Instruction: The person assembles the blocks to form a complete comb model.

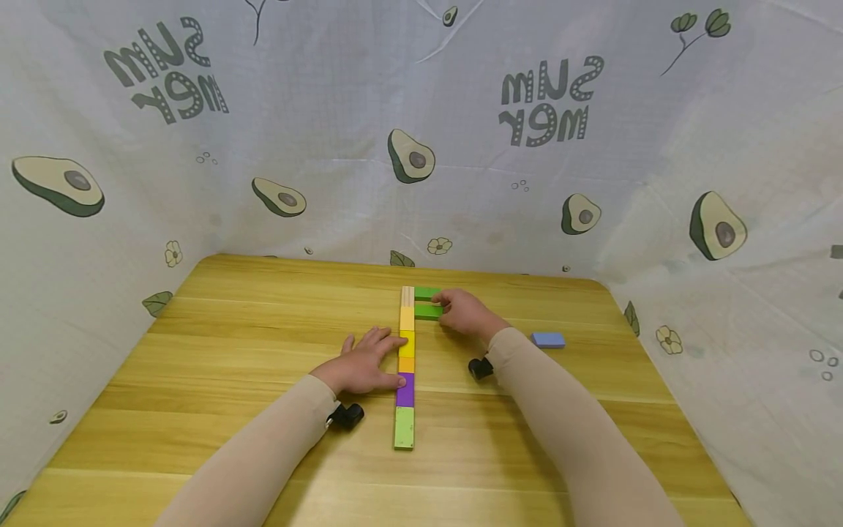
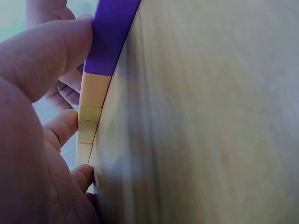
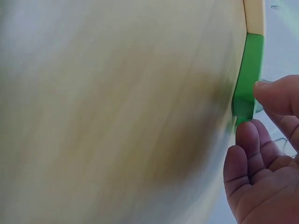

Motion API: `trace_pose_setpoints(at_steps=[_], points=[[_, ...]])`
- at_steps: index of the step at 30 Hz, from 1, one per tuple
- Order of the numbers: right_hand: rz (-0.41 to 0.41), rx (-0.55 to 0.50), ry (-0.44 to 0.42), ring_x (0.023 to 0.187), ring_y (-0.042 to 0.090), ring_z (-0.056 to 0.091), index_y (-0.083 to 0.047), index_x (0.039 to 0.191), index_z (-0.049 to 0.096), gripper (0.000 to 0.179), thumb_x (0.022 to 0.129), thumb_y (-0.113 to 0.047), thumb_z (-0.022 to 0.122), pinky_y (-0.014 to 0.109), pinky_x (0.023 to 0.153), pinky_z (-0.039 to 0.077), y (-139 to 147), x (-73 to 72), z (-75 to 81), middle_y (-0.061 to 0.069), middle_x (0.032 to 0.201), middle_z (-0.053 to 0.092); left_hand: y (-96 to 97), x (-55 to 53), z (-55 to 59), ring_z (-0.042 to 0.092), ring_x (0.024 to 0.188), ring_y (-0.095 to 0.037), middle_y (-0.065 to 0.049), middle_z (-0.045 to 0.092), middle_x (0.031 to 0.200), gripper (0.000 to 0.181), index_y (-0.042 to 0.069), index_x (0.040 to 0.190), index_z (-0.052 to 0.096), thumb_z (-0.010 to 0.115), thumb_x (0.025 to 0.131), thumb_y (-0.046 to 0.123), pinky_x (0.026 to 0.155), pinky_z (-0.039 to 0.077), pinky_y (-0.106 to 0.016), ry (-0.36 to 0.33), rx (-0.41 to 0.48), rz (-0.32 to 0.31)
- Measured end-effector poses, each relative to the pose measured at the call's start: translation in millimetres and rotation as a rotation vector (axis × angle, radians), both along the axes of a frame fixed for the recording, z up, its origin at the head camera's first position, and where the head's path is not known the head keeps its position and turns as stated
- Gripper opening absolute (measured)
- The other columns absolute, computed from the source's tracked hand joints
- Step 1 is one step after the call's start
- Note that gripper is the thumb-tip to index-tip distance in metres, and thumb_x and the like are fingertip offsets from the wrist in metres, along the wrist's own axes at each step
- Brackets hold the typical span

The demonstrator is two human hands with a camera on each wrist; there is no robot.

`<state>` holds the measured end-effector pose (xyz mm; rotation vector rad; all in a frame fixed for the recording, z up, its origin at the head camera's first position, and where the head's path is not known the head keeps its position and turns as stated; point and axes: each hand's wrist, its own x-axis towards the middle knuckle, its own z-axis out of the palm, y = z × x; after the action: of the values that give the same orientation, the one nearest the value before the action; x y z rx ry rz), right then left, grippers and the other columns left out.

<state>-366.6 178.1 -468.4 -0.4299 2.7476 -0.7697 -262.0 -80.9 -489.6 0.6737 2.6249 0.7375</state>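
A straight row of blocks runs away from the body: light green [image 1: 405, 428], purple [image 1: 405, 390], orange [image 1: 407, 364], yellow [image 1: 407, 344], light orange [image 1: 407, 318] and pale wood [image 1: 407, 296]. My left hand [image 1: 364, 364] lies along its left side, fingers spread, thumb on the purple block and a fingertip on the yellow one. On the right, two green blocks stick out sideways from the far part. My right hand [image 1: 466, 313] pinches the outer end of the nearer green block [image 1: 428, 312]. Beyond it lies the farther green block [image 1: 426, 293], its outer end partly hidden by the fingers.
A blue block [image 1: 548, 339] lies alone on the wooden table [image 1: 263, 454], right of the right hand. Small black wrist cameras [image 1: 347, 416] hang below both wrists. A patterned white cloth [image 1: 342, 95] surrounds the table's back and sides.
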Motion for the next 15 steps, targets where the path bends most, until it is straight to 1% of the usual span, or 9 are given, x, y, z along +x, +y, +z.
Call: trace_pose_setpoints(at_steps=[5,9,15], points=[[-0.01,0.011,0.017,0.13,0.038,0.06,-0.008,0.143,0.062,0.047,0.096,-0.008,0.066,0.052,0.114,0.049,8.8,7.0,6.2,0.021,0.145,0.06,0.5,0.1,-0.8,0.008,0.165,-0.038,-0.011,0.018,0.177,0.081,0.029,0.164,0.038,0.071,0.095,0.056,0.126,0.0,-0.073,0.006,0.001,-0.002],[0.006,-0.005,0.009,0.131,0.037,0.06,-0.006,0.145,0.061,0.047,0.099,-0.01,0.066,0.052,0.113,0.05,18.1,14.4,11.3,0.02,0.147,0.059,0.4,0.4,-0.9,0.008,0.165,-0.037,-0.01,0.018,0.177,0.081,0.03,0.164,0.038,0.071,0.095,0.056,0.126,-0.001,-0.072,0.009,-0.007,0.0],[0.04,-0.015,0.002,0.131,0.039,0.059,-0.003,0.145,0.061,0.046,0.099,-0.009,0.066,0.053,0.11,0.051,36.5,26.9,15.6,0.02,0.148,0.059,0.0,0.3,-3.3,0.008,0.165,-0.037,-0.01,0.018,0.177,0.08,0.03,0.164,0.038,0.071,0.095,0.056,0.126,-0.001,-0.072,0.018,-0.007,0.0]])
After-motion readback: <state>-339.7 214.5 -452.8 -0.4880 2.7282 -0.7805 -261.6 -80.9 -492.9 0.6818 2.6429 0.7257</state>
